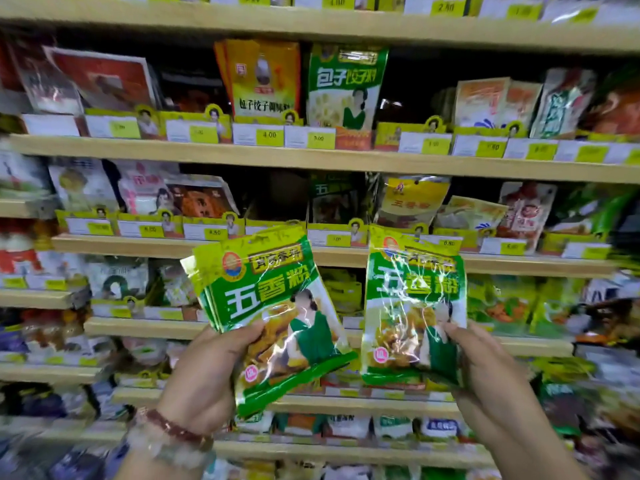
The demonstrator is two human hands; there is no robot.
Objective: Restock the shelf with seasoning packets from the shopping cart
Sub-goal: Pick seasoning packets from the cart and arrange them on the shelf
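My left hand (204,379) grips a small stack of green and yellow seasoning packets (266,306), tilted to the left, thumb across the front. My right hand (485,372) holds another green packet of the same kind (412,306) upright, thumb on its right edge. Both are raised in front of the wooden shelves (311,161). Behind and between the two, on the shelf row with yellow price tags, a dark slot (332,199) holds a matching green packet set far back. The shopping cart is out of view.
Several shelf rows are packed with other seasoning bags: an orange packet (263,77) and a tall green one (346,88) above, a yellow one (412,199) to the right of the slot. Beaded bracelets (169,434) circle my left wrist.
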